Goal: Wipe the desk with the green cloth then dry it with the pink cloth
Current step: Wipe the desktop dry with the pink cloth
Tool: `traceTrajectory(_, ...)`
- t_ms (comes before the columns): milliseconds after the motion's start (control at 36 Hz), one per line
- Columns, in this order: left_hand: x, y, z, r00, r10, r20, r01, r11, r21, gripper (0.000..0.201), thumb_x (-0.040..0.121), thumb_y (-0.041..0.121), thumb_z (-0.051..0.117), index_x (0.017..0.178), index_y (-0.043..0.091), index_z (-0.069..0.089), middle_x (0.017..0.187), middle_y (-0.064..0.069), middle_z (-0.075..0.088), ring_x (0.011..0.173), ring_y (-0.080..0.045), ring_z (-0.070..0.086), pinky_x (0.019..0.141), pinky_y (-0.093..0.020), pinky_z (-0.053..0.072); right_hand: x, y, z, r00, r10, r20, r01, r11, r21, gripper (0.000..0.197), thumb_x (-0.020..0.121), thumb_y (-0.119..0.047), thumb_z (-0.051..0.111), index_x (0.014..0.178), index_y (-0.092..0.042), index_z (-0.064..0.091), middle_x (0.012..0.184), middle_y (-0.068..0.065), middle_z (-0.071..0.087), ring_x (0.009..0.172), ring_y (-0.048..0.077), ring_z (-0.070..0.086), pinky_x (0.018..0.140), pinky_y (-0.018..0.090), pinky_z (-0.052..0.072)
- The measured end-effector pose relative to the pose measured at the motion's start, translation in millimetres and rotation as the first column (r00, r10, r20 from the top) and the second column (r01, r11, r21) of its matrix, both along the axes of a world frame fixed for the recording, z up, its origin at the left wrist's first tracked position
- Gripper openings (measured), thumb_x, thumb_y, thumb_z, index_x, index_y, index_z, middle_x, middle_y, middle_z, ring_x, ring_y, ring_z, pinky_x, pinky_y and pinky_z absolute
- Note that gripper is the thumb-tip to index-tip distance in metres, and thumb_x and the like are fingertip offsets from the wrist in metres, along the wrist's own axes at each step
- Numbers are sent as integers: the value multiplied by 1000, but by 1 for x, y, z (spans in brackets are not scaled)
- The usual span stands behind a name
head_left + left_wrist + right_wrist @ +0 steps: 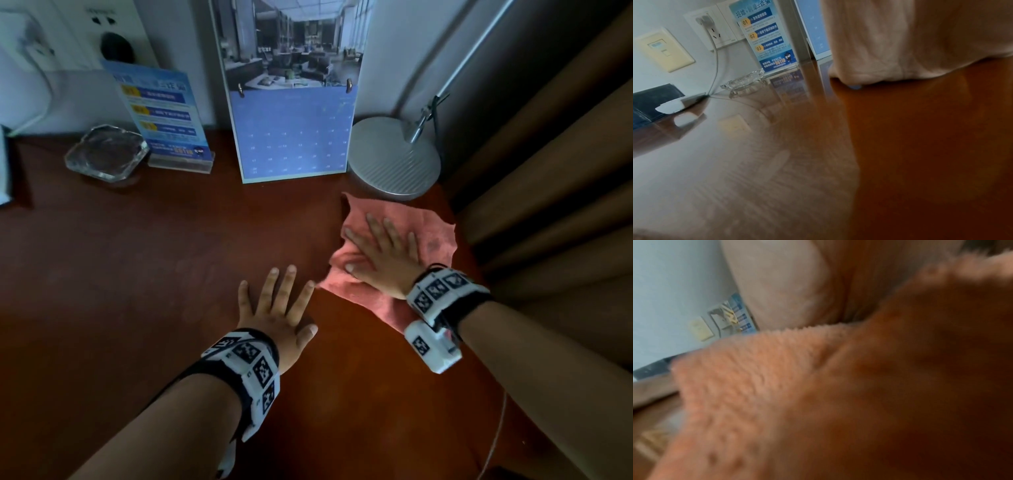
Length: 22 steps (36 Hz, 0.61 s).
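The pink cloth (pixel 431 233) lies spread on the dark wooden desk (pixel 154 257) at the right, close to the lamp base. My right hand (pixel 380 253) presses flat on it with straight, spread fingers. In the right wrist view the pink cloth (pixel 777 386) fills most of the picture, blurred, under my palm. My left hand (pixel 277 305) rests flat on the bare desk just left of the cloth, fingers spread, holding nothing. The left wrist view shows the glossy desk (pixel 777 162) and my palm (pixel 910 40) on it. No green cloth is in view.
Along the back stand a glass ashtray (pixel 106 152), a blue notice in an acrylic stand (pixel 164 113), a desk calendar (pixel 294 102) and a round lamp base (pixel 394 157). A brown curtain (pixel 548 171) hangs at the right. A dark folder (pixel 651 100) lies far left.
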<state>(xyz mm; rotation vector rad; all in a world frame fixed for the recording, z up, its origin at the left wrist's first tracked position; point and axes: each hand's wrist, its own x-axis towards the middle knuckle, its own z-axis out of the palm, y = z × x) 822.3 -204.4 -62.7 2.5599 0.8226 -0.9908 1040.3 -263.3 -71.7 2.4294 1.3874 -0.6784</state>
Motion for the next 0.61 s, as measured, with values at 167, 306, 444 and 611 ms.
traceTrajectory(167, 0, 1, 1, 1000, -7, -21, 7, 1000, -14, 62, 95, 58, 4, 126, 33, -43, 133, 0, -53, 134, -25, -40, 107, -62, -16, 49, -24, 0, 989, -145, 27, 145, 989, -11, 70, 89, -68, 25, 139, -53, -21, 155, -9, -28, 144, 19, -22, 115, 55, -8)
traceTrajectory(306, 0, 1, 3, 999, -9, -34, 8, 1000, -18, 61, 94, 58, 3, 126, 33, -43, 130, 1, -54, 134, -24, -40, 107, -61, -16, 71, -23, -2, 962, -269, 52, 268, 963, 17, 72, 91, -66, 24, 143, -46, -21, 156, -3, -26, 144, 22, -21, 114, 53, -7)
traceTrajectory(444, 0, 2, 2, 999, -9, -47, 7, 1000, -29, 61, 94, 59, 2, 126, 33, -44, 131, 0, -55, 132, -24, -41, 107, -62, -17, 74, -27, -4, 944, -323, 69, 321, 946, 47, 76, 86, -72, 18, 145, -42, -20, 157, -1, -25, 144, 28, -21, 114, 60, -4)
traceTrajectory(611, 2, 3, 2, 999, 0, -51, -2, 999, -38, 61, 94, 59, 2, 124, 34, -44, 130, 2, -55, 132, -24, -42, 106, -61, -17, 26, -21, 3, 910, -415, 6, 415, 910, 15, 76, 89, -70, 23, 143, -44, -23, 153, 7, -33, 140, 34, -28, 110, 64, -10)
